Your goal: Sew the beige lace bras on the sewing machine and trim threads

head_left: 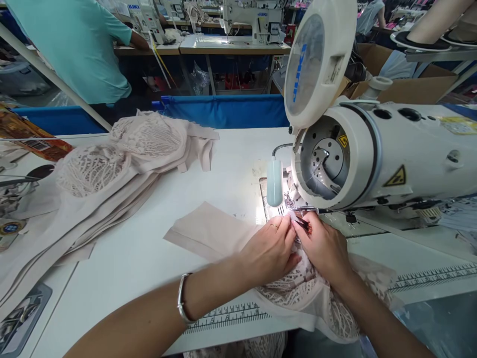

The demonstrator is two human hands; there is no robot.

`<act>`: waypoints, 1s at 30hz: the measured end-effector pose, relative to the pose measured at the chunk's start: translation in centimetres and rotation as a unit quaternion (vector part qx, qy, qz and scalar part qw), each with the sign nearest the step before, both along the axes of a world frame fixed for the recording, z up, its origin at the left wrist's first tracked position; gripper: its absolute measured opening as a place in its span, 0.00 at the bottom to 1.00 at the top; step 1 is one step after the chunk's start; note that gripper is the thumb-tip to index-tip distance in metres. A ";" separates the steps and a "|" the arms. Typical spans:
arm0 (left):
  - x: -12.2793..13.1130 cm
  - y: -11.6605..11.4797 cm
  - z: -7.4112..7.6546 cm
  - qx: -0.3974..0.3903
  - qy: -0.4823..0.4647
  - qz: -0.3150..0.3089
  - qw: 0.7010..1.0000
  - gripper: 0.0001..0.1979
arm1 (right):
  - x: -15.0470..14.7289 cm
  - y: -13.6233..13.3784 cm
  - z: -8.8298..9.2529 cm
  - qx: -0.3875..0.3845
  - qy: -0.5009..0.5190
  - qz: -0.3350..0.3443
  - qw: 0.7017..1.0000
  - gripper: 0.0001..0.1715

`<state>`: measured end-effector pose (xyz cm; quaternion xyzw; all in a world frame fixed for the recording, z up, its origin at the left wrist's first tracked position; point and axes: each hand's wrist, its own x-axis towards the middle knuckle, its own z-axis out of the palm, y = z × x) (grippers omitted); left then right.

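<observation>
My left hand [269, 248] rests on a beige lace garment piece [298, 293], fingers closed and pressed down on the fabric just in front of the needle area. My right hand [323, 246] sits beside it, fingers pinched together on the same lace piece close to the presser foot [294, 206], with a small dark tool showing at the fingertips. A silver bracelet circles my left wrist. The white sewing machine [372, 154] stands directly behind both hands, its small lamp [275, 182] lighting the spot.
A pile of beige lace garment pieces [104, 174] lies on the white table [149, 248] at the left. A printed ruler strip [231, 315] runs along the table's front edge. A person in a teal shirt [74, 44] stands beyond the table, among more sewing machines.
</observation>
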<state>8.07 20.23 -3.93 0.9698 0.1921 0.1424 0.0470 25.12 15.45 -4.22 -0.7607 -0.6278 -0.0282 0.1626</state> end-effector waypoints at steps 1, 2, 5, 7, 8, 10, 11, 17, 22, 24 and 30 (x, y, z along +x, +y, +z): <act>0.1 0.0 -0.1 0.009 0.001 0.000 1.000 0.26 | 0.0 0.1 -0.1 0.011 -0.002 0.008 1.000 0.08; 0.1 -0.1 -0.1 0.019 0.001 -0.001 1.000 0.26 | 0.0 0.3 -0.2 0.028 -0.004 0.016 0.999 0.07; 0.2 -0.1 -0.1 0.038 -0.003 -0.002 0.999 0.25 | 0.0 0.6 -0.7 0.076 -0.005 0.054 0.996 0.08; 0.3 -0.1 0.0 0.039 -0.008 -0.007 0.999 0.22 | -0.1 0.8 -0.9 0.090 -0.009 0.083 0.992 0.08; 0.3 -0.1 0.0 0.038 -0.011 -0.010 0.999 0.21 | -0.1 0.9 -0.9 0.095 -0.013 0.096 0.991 0.08; 0.3 0.0 0.1 0.037 -0.017 -0.014 0.999 0.18 | -0.3 1.0 -0.8 0.105 -0.020 0.116 0.987 0.10; 0.3 0.0 0.2 0.036 -0.022 -0.014 0.999 0.18 | -0.3 1.0 -0.7 0.109 -0.022 0.127 0.986 0.10; 0.2 0.0 -0.2 0.023 -0.047 -0.014 0.999 0.17 | -0.2 0.5 -0.1 0.124 -0.065 0.184 0.973 0.13; 0.1 0.1 -0.1 0.010 -0.047 -0.016 0.999 0.17 | 0.0 0.5 -0.2 0.133 -0.087 0.196 0.968 0.15; 0.0 0.2 0.1 -0.005 -0.038 -0.018 0.999 0.17 | 0.0 0.5 -0.2 0.130 -0.084 0.195 0.969 0.16; -0.3 0.3 0.3 0.019 -0.034 0.000 0.999 0.21 | 0.0 -0.6 0.4 0.139 -0.083 0.200 0.966 0.17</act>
